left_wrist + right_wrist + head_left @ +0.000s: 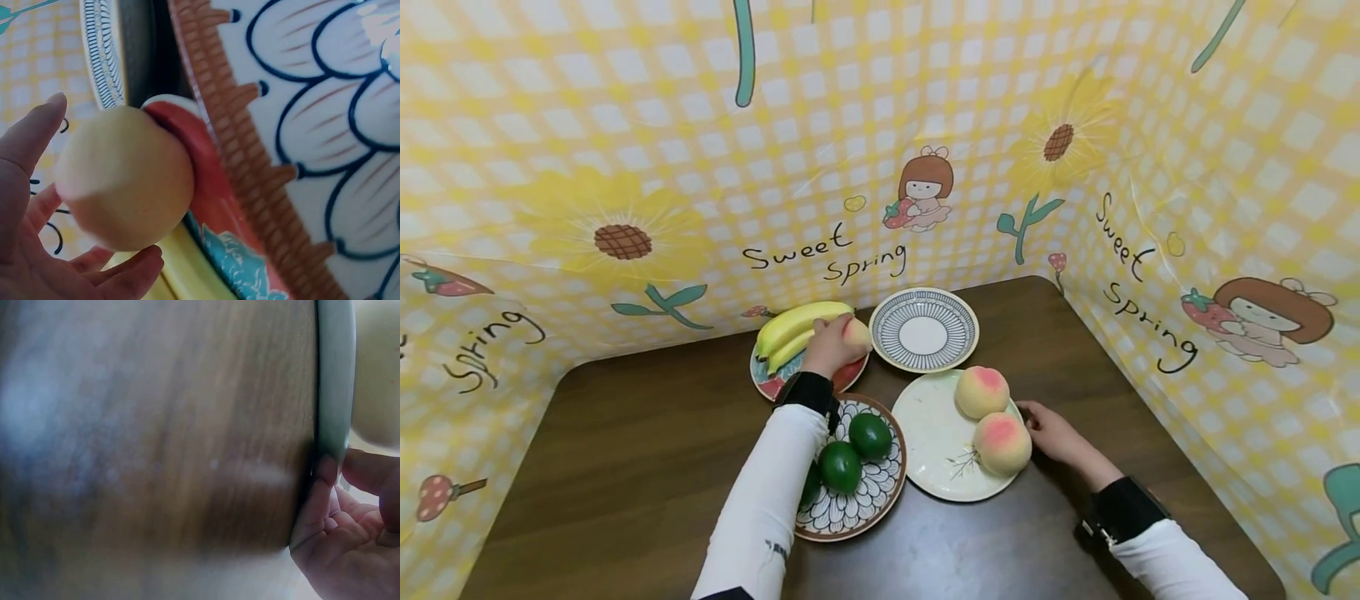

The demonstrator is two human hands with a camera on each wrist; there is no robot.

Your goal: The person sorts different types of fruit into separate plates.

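My left hand (829,346) is at a peach (855,334), over the right side of a red and teal plate (767,385) of bananas (801,327). In the left wrist view its fingers (134,272) curl round the peach (128,181), while the thumb stands off to one side. At the right, my right hand (1054,432) pinches the rim of a cream plate (928,442), thumb on top and fingers beneath, as the right wrist view shows. Two peaches (982,392) lie on that plate's right half.
A plate with a brown rim and petal pattern (880,493) holds several green avocado-like fruits (840,467), partly hidden by my left forearm. At the back a striped white plate (924,330) stands close to the others. Checked cloth (700,167) rises behind the brown table (625,467).
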